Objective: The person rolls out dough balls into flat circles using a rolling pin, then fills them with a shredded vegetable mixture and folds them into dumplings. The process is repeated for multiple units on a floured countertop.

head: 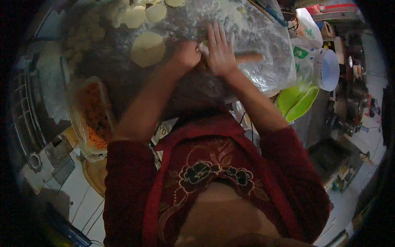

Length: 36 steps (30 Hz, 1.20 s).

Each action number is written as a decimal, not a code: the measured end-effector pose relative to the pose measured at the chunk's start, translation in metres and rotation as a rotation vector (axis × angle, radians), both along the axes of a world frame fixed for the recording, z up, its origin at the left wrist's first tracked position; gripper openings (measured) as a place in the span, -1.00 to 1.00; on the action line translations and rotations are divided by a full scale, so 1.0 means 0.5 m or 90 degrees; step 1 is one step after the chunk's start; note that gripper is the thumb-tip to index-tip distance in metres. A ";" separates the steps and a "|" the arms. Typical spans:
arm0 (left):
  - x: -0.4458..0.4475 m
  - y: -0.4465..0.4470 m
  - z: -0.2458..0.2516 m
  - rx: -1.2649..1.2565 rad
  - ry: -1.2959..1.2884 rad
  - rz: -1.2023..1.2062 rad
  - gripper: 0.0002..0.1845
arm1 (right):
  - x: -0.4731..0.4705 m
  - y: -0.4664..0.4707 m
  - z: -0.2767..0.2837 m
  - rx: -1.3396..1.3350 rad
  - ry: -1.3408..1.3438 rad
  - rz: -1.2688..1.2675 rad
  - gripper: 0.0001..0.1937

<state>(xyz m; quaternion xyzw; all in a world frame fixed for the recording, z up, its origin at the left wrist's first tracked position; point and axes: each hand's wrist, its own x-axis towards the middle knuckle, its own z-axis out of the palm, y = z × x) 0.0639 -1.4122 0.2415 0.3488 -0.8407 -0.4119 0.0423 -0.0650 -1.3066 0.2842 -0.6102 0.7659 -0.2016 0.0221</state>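
Note:
My left hand (pixel 189 54), fingers curled, is beside a small pale lump of dough (pixel 203 48) on the flour-dusted table (pixel 197 83); whether it grips the dough is hidden. My right hand (pixel 221 51) lies palm down with its fingers stretched out, against the lump's right side. A wooden rolling pin (pixel 249 57) shows to the right of my right hand, partly hidden under it. A flat round of dough (pixel 148 49) lies left of my left hand. More dough rounds (pixel 156 13) lie near the top edge, some overlapping.
A plastic-lined tray of orange shredded filling (pixel 92 114) stands at the left. A pale bucket (pixel 329 70), clear plastic bags (pixel 304 58) and a lime-green plastic container (pixel 297 102) are at the right. Slender sticks (pixel 262 10) lie near the table's far right edge.

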 end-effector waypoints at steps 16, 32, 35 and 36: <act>0.096 0.046 0.049 0.184 0.015 0.133 -0.75 | 0.082 0.130 -0.044 0.043 0.123 0.035 -0.16; 0.184 0.084 0.057 0.307 0.048 0.190 -0.63 | 0.125 0.205 0.042 0.111 -0.028 0.138 -0.20; 0.165 0.074 0.105 0.246 0.012 0.199 -0.66 | 0.114 0.126 0.015 0.071 0.037 0.141 -0.24; 0.137 0.063 0.130 0.201 -0.001 0.213 -0.68 | 0.091 0.056 -0.014 0.043 0.073 0.113 -0.25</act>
